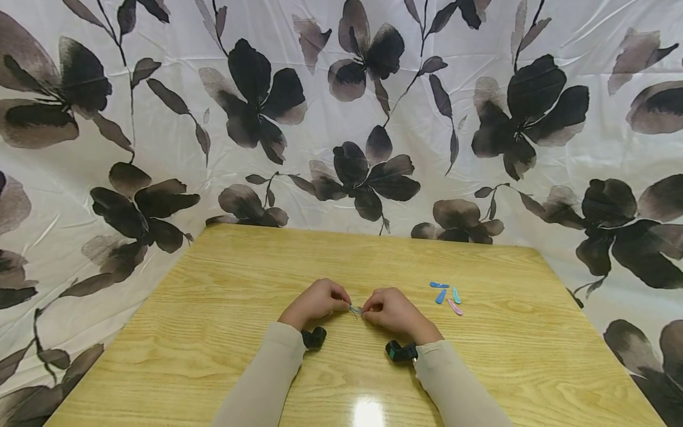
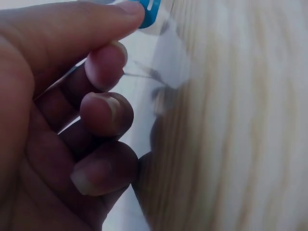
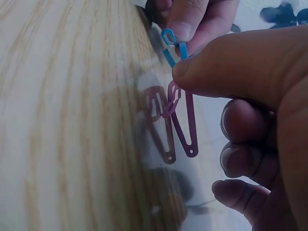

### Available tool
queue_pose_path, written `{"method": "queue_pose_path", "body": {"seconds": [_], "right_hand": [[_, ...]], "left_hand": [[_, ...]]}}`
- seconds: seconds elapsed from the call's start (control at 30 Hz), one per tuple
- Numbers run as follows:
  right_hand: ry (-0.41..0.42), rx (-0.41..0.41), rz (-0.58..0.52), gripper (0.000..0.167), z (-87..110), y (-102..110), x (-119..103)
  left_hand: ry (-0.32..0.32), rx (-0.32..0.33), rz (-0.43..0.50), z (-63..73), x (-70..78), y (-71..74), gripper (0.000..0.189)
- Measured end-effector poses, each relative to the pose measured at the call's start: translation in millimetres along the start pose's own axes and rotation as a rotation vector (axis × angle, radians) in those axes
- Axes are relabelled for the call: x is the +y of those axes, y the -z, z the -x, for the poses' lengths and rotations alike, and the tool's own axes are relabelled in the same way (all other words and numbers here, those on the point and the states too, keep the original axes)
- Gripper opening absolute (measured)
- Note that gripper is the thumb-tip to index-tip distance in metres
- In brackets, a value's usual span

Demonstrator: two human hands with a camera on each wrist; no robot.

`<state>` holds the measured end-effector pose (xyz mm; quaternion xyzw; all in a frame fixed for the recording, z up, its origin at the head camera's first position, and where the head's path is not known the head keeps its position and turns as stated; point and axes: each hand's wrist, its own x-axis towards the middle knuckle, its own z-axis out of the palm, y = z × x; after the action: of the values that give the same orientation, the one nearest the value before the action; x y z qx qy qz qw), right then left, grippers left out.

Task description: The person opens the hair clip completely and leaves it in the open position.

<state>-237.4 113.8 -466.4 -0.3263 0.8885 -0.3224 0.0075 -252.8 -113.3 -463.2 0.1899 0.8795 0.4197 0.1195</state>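
Over the middle of the table, my left hand (image 1: 319, 303) pinches a light blue snap hair clip (image 2: 152, 13) between thumb and fingertips. Facing it, my right hand (image 1: 393, 309) pinches a purple snap hair clip (image 3: 191, 126) by its upper end, where the blue clip meets it under the thumb. The purple clip hangs pointed end down, its inner tongue bent out from the frame. My right thumb hides how the two clips join. The other fingers of both hands are loosely curled.
To the right of my hands lie several loose hair clips: two blue ones (image 1: 440, 296), a teal one (image 1: 456, 296) and a pink one (image 1: 455, 306). The glossy wooden table (image 1: 213, 332) mirrors the hanging clip. A flowered cloth (image 1: 341, 107) hangs behind the table and at its sides.
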Motion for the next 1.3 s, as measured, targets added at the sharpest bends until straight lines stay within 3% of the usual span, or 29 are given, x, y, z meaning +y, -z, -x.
{"method": "queue_pose_path", "body": {"seconds": [0.37,1.0,1.3], "right_hand": [[-0.023,-0.039,0.010,0.007,0.9,-2.1,0.8],[-0.015,-0.051,0.036,0.007,0.7,-2.6,1.5],[0.002,-0.054,0.048,0.008,1.0,-1.5,1.3]], "left_hand": [[0.002,-0.005,-0.099,0.3,0.4,-1.1,0.007],[0.025,-0.006,-0.106,1.8,0.7,-0.1,0.007],[0.051,0.035,-0.084,0.7,0.1,0.7,0.008]]}}
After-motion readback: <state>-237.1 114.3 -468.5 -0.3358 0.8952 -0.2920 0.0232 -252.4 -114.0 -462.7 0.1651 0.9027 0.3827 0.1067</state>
